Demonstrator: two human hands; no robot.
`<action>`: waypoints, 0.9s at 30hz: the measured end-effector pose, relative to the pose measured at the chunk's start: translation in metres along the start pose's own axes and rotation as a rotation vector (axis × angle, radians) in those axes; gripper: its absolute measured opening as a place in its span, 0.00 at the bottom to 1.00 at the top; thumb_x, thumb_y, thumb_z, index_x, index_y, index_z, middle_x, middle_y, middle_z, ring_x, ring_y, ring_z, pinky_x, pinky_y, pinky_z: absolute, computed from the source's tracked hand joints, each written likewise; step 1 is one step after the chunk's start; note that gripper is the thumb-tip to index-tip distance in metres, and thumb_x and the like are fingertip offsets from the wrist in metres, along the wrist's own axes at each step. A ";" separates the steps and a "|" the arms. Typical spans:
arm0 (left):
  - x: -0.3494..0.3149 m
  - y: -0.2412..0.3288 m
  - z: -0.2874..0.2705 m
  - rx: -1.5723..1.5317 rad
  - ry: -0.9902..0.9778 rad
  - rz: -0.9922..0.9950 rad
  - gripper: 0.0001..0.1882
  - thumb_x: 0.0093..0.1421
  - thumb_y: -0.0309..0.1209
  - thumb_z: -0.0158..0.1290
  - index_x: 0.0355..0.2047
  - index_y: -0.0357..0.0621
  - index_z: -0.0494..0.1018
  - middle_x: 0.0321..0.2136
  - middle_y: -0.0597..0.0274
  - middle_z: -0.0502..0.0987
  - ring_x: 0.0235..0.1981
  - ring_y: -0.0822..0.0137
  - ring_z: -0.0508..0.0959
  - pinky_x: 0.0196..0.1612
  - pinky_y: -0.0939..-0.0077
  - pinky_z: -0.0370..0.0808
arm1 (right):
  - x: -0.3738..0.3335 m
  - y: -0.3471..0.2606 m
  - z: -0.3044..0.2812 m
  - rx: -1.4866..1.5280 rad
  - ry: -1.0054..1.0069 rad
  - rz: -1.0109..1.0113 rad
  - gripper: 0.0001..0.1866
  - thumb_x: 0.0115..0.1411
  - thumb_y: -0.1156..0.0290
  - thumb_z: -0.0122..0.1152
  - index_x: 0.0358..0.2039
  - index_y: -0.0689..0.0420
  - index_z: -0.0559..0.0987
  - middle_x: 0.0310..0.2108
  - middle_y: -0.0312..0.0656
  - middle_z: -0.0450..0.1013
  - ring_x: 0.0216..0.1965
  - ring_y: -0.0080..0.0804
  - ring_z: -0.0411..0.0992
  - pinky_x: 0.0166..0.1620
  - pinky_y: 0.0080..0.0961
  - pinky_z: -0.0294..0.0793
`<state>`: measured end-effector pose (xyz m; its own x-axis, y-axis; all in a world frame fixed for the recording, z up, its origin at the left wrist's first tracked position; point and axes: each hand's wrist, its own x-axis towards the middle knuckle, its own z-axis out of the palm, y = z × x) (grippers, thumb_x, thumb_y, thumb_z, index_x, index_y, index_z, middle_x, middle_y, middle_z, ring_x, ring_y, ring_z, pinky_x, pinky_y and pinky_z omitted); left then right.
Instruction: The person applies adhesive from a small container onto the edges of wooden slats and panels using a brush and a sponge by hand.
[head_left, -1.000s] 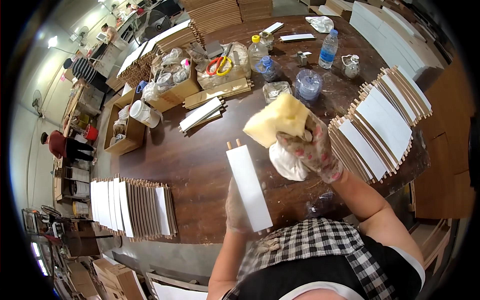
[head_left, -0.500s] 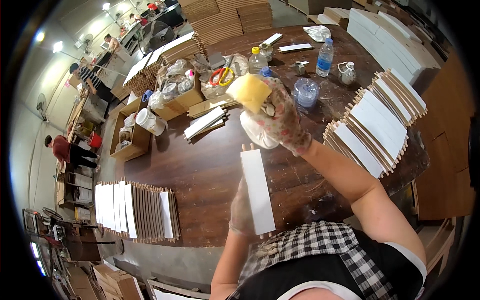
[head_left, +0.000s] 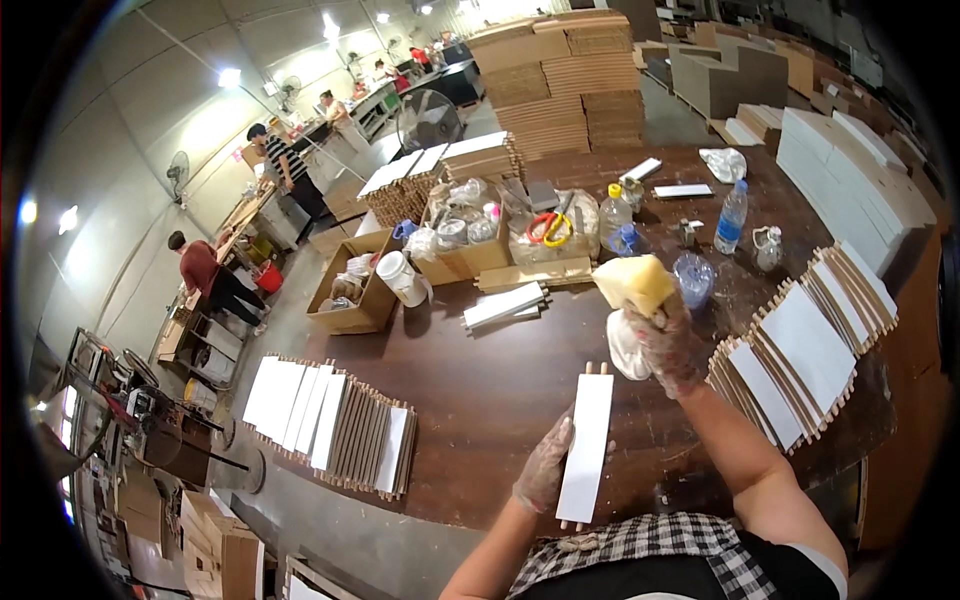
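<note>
My left hand (head_left: pixel 544 466), in a thin, see-through glove, grips a narrow white board (head_left: pixel 585 445) by its long edges. Wooden dowel pegs stick out of both board ends, and the board slants slightly above the dark table, close to my checked apron. Beyond its far end, my gloved right hand (head_left: pixel 672 350) is closed round a yellow sponge (head_left: pixel 636 283), raised over the table. A white cloth-like piece (head_left: pixel 628 345) hangs beside that hand; whether it is held or part of the glove I cannot tell. The sponge and board are apart.
Rows of similar pegged boards stand at the left (head_left: pixel 330 420) and right (head_left: pixel 800 345) of the brown table (head_left: pixel 470 390). Toward the back are cartons (head_left: pixel 365 317), a white mug (head_left: pixel 400 280), scissors (head_left: pixel 550 228), a water bottle (head_left: pixel 731 217) and a plastic tub (head_left: pixel 693 280). Co-workers stand far left.
The view has tilted up and turned left, so everything sits lower and further right. My left fingers now show more plainly at the board's edge. Both hands keep their holds.
</note>
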<state>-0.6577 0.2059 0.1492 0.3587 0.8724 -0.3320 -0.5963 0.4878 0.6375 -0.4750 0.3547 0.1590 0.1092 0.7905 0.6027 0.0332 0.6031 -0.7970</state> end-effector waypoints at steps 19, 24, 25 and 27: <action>0.013 0.020 -0.061 1.058 0.197 1.008 0.20 0.51 0.24 0.56 0.47 0.39 0.71 0.50 0.54 0.69 0.46 0.64 0.74 0.47 0.74 0.73 | -0.107 -0.041 -0.054 0.978 -0.014 0.734 0.22 0.62 0.61 0.56 0.54 0.54 0.69 0.46 0.39 0.72 0.44 0.32 0.73 0.44 0.32 0.76; 0.028 -0.005 -0.096 0.497 0.314 0.634 0.15 0.47 0.11 0.49 0.32 0.39 0.80 0.51 0.51 0.71 0.51 0.62 0.72 0.50 0.73 0.73 | -0.132 -0.001 -0.088 0.738 -0.091 0.691 0.19 0.63 0.64 0.54 0.53 0.55 0.70 0.46 0.40 0.70 0.46 0.30 0.70 0.48 0.28 0.74; 0.025 -0.013 -0.115 0.825 0.343 0.667 0.14 0.48 0.11 0.49 0.32 0.38 0.80 0.50 0.52 0.72 0.50 0.64 0.73 0.48 0.74 0.74 | -0.137 0.003 -0.094 0.524 -0.145 0.571 0.18 0.63 0.66 0.53 0.53 0.56 0.70 0.47 0.39 0.70 0.47 0.30 0.70 0.49 0.27 0.73; 0.024 -0.024 -0.148 0.886 0.289 0.712 0.11 0.51 0.17 0.51 0.34 0.37 0.79 0.48 0.53 0.74 0.48 0.66 0.75 0.46 0.76 0.75 | -0.146 0.012 -0.103 0.345 -0.220 0.438 0.17 0.63 0.70 0.52 0.52 0.56 0.70 0.47 0.38 0.69 0.49 0.29 0.69 0.50 0.25 0.72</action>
<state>-0.7414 0.2197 0.0229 -0.0993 0.9699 0.2224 0.1530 -0.2060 0.9665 -0.3886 0.2351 0.0576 -0.1698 0.9547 0.2442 -0.2966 0.1868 -0.9365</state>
